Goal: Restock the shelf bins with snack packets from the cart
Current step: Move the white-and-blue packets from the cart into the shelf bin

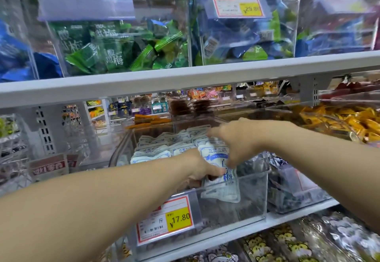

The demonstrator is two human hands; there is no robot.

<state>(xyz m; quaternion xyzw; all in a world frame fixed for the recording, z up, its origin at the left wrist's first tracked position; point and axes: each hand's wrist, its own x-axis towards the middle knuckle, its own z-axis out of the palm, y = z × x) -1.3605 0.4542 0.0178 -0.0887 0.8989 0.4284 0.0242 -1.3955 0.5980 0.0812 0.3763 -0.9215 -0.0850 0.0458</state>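
Observation:
A clear plastic bin [253, 198] on the middle shelf holds several white snack packets [164, 144] with blue print, stacked toward its back. My left hand [202, 167] reaches over the bin's front wall and grips a white packet [223, 187] that stands against the inside of that wall. My right hand [232, 138] hovers just above, with fingers spread over the top of the same packet and the stack behind it; it looks blurred. The cart is out of view.
A price tag reading 17.80 [166, 220] hangs on the bin's front. The shelf edge [185, 80] above carries bins of green packets [115, 45] and blue packets [246, 33]. Orange packets [339, 122] fill a bin to the right, dark packets [287, 187] lie beside mine.

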